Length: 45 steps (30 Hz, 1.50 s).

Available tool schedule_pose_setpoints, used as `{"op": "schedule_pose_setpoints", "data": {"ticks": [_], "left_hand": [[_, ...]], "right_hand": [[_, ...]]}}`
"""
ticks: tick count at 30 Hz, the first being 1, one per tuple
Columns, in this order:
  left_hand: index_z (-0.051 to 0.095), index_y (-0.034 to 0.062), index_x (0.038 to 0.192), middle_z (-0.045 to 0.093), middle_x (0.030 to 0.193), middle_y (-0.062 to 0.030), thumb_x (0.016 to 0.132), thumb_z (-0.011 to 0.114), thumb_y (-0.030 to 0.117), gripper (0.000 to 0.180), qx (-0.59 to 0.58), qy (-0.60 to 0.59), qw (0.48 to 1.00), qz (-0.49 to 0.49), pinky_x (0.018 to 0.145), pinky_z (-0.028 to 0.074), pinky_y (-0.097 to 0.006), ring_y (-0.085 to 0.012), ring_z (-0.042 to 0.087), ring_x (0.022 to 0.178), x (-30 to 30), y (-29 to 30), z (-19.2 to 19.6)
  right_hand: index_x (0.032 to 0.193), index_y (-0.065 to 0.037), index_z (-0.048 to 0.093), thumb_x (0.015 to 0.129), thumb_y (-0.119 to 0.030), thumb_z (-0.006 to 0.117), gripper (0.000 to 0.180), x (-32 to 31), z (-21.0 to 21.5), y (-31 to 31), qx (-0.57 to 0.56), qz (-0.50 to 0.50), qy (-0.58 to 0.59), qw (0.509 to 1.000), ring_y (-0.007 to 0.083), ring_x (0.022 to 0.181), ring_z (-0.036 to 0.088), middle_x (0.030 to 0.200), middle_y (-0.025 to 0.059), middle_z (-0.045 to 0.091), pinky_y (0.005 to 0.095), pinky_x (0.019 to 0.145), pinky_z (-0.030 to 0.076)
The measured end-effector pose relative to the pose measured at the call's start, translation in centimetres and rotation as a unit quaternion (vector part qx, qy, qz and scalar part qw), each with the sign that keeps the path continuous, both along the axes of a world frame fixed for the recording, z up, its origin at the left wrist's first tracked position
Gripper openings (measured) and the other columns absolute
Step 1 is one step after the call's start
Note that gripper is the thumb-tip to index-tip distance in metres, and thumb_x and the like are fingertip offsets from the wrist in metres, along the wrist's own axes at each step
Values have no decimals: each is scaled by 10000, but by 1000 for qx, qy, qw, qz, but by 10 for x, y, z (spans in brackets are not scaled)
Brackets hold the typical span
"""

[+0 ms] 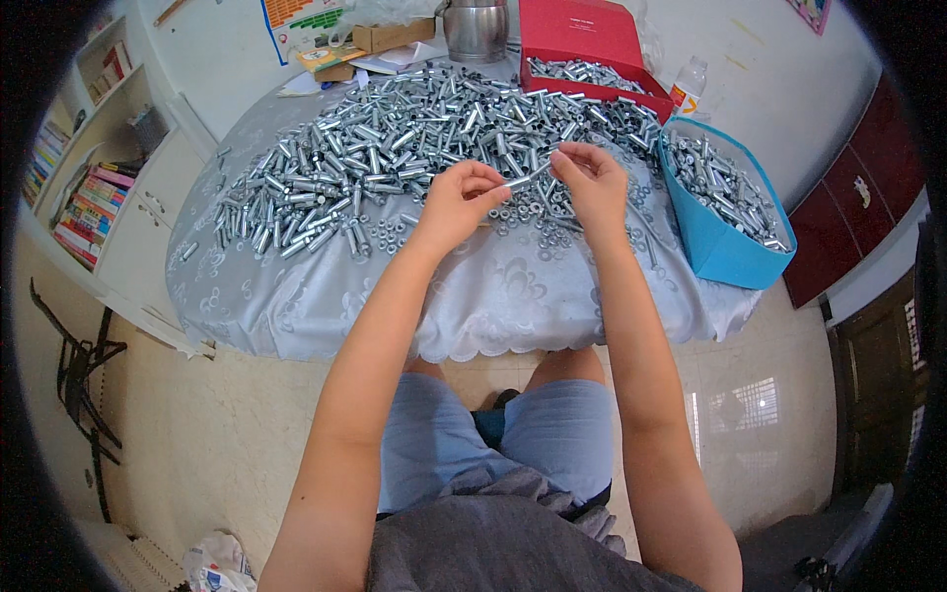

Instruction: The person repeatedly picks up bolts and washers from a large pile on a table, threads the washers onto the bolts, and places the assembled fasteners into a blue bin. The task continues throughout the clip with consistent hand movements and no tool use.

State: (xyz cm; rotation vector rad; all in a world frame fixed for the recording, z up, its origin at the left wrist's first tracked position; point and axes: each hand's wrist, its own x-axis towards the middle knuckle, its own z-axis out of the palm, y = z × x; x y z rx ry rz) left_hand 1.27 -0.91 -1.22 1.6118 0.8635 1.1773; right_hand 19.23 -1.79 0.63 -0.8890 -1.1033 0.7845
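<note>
My left hand (462,203) pinches one end of a silvery expansion bolt (528,180), held slanting above the table's near part. The fingers of my right hand (595,185) are closed at its other, higher end; exactly what sits between those fingertips is hidden. Behind both hands spreads a wide heap of metal bolts and sleeves (340,158). Loose nuts and washers (390,233) lie along the heap's near edge, some beneath my hands.
A blue fabric bin (725,252) full of bolts stands at the table's right. Further back are an open red box (582,35) holding more bolts, a plastic bottle (688,87), a metal pot (476,32) and a cardboard box (393,37). A silvery tablecloth (326,296) covers the table.
</note>
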Motion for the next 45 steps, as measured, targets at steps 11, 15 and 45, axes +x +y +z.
{"op": "schedule_pose_setpoints", "data": {"ticks": [11, 15, 45], "left_hand": [[507, 26, 1018, 627, 823, -60, 781, 636, 115, 285, -8, 51, 998, -25, 610, 419, -206, -77, 558, 738, 4, -7, 2], [524, 22, 1032, 618, 755, -51, 779, 634, 123, 293, 12, 32, 999, -8, 575, 414, -208, -66, 533, 656, 5, -2, -6], [424, 81, 576, 405, 462, -9, 874, 467, 354, 406, -73, -135, 971, 185, 389, 358, -235, -110, 470, 413, -7, 5, 5]], "right_hand": [[933, -5, 602, 784, -143, 616, 203, -9, -4, -7, 9, 127, -182, 975, 104, 785, 578, 840, 66, 633, 236, 681, 449], [1072, -21, 543, 787, -158, 609, 323, -17, -6, -10, 58, 193, -187, 961, 125, 848, 570, 944, 87, 619, 254, 755, 429], [738, -164, 677, 603, -213, 703, 147, 7, -3, -10, 115, 39, -483, 867, 243, 1013, 494, 979, 14, 602, 380, 877, 352]]}}
